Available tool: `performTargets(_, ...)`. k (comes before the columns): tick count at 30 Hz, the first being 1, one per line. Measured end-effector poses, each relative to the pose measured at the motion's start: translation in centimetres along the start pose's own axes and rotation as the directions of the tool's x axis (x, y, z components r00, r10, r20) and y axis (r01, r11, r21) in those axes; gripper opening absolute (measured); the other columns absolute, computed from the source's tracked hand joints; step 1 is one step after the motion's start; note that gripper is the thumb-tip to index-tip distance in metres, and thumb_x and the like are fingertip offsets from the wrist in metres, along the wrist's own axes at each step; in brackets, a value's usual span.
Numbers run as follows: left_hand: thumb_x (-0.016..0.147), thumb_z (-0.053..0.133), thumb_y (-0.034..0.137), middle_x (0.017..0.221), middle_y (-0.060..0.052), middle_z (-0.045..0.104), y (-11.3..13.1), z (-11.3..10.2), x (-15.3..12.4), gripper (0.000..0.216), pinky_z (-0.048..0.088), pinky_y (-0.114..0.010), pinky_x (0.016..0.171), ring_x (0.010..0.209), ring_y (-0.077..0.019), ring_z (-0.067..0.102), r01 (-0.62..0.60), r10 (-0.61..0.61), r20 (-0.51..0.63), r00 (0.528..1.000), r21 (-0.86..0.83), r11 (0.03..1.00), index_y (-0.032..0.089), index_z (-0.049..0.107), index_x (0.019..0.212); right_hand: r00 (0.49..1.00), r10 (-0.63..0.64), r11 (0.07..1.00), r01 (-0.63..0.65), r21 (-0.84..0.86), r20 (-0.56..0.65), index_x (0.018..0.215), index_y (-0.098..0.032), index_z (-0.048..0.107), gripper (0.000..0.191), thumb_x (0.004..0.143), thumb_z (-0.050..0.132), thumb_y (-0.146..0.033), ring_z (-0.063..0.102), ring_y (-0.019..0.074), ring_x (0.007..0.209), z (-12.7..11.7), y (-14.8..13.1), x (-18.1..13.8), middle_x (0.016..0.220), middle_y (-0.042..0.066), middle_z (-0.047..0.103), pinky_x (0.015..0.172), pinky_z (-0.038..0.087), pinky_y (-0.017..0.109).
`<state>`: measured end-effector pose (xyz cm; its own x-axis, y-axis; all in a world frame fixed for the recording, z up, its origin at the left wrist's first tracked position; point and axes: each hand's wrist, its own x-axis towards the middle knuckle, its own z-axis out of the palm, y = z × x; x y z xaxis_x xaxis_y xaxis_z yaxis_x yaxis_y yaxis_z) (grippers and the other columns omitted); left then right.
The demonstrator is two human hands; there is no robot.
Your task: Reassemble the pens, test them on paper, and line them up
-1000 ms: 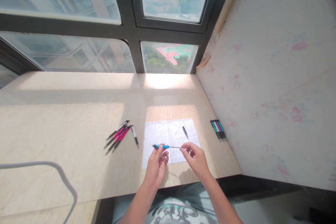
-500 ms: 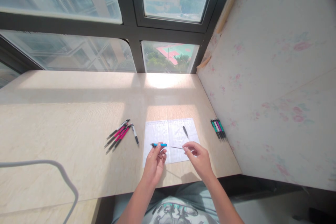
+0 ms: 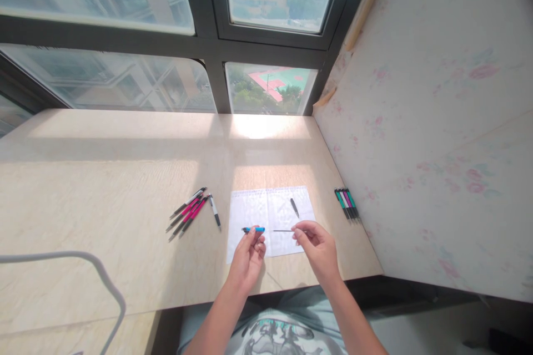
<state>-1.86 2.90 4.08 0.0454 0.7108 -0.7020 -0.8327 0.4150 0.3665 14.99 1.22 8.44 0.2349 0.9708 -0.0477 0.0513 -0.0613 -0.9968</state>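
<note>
Between its thumb and fingers my left hand [image 3: 249, 258] holds a blue pen barrel [image 3: 259, 229], lying level with its dark end to the left. My right hand [image 3: 317, 247] pinches a thin dark pen refill [image 3: 282, 231] that points left at the barrel's open end, a small gap apart. Both hands are above a white sheet of paper [image 3: 245, 205]. On that sheet, beyond my right hand, lies a dark pen grip section [image 3: 294, 207] with a pointed tip.
Left of the paper lies a pile of pink, black and white pens [image 3: 189, 213], with a single white-and-black pen [image 3: 214, 212] beside it. A row of several pens [image 3: 346, 203] lies near the wall [image 3: 437, 150]. A grey cable [image 3: 95, 269] curves over the desk's left front.
My right hand has shifted slightly right and the refill is now more level. The blue barrel stays in my left hand, almost unmoved.
</note>
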Motion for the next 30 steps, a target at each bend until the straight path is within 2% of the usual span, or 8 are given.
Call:
performTargets(10,0.086,0.061,0.011,0.077,-0.006,0.067,-1.0,0.2,-0.6,0.005,0.049,-0.014,0.049,0.061,-0.0081,0.062,0.06,-0.06,0.052,0.997,-0.003,0.998,0.009,0.065,0.087,0.991,-0.011,0.998,0.019,-0.052,0.136,0.087,-0.019,0.068,0.011,0.083,0.063,-0.028,0.067,0.0173,0.075,1.4,0.7,0.1,0.084,0.005,0.069,0.064,0.058,0.028)
performTargets(15,0.088,0.058,0.011,0.074,-0.005,0.066,-0.9,0.2,-0.4,0.007,0.049,-0.015,0.049,0.059,-0.0077,0.061,0.129,-0.128,0.026,0.991,-0.08,0.988,0.009,0.064,0.086,0.974,-0.045,0.993,0.069,-0.101,0.224,0.093,-0.02,0.068,0.012,0.086,0.059,-0.026,0.066,0.0132,0.062,1.4,0.1,-0.1,0.105,0.007,0.069,0.056,0.057,0.027)
performTargets(18,0.09,0.055,0.012,0.075,-0.005,0.066,-0.2,0.1,-0.3,0.01,0.05,-0.015,0.051,0.06,-0.0076,0.061,0.143,-0.142,0.02,0.99,-0.166,0.976,0.009,0.064,0.086,0.977,-0.107,0.982,0.133,-0.133,0.186,0.09,-0.02,0.067,0.011,0.087,0.059,-0.027,0.064,0.0126,0.063,1.0,-0.4,0.0,0.113,0.009,0.066,0.055,0.056,0.027)
performTargets(21,0.092,0.052,0.013,0.074,-0.005,0.066,0.3,0.0,-0.1,0.014,0.049,-0.015,0.05,0.059,-0.0069,0.061,0.139,-0.135,0.034,0.99,-0.236,0.962,0.009,0.063,0.085,0.979,-0.153,0.96,0.179,-0.215,0.134,0.092,-0.021,0.068,0.012,0.088,0.059,-0.027,0.063,0.0139,0.065,0.4,-0.8,0.1,0.101,0.007,0.069,0.055,0.054,0.026)
performTargets(23,0.091,0.054,0.013,0.075,-0.005,0.065,0.3,-0.1,-0.1,0.011,0.05,-0.015,0.05,0.059,-0.0072,0.061,0.132,-0.127,0.04,0.991,-0.223,0.966,0.009,0.063,0.087,0.974,-0.177,0.936,0.212,-0.282,0.145,0.094,-0.022,0.069,0.013,0.088,0.059,-0.027,0.063,0.0141,0.065,0.1,-0.9,0.2,0.092,0.005,0.07,0.058,0.054,0.026)
performTargets(30,0.089,0.058,0.013,0.074,-0.005,0.065,-0.4,-0.3,0.1,0.007,0.05,-0.016,0.051,0.059,-0.0078,0.061,0.106,-0.107,0.005,0.994,-0.148,0.983,0.009,0.064,0.089,0.953,-0.242,0.88,0.295,-0.372,0.182,0.093,-0.021,0.068,0.013,0.089,0.056,-0.023,0.064,0.0151,0.071,-0.1,-1.2,0.1,0.093,0.006,0.07,0.061,0.052,0.026)
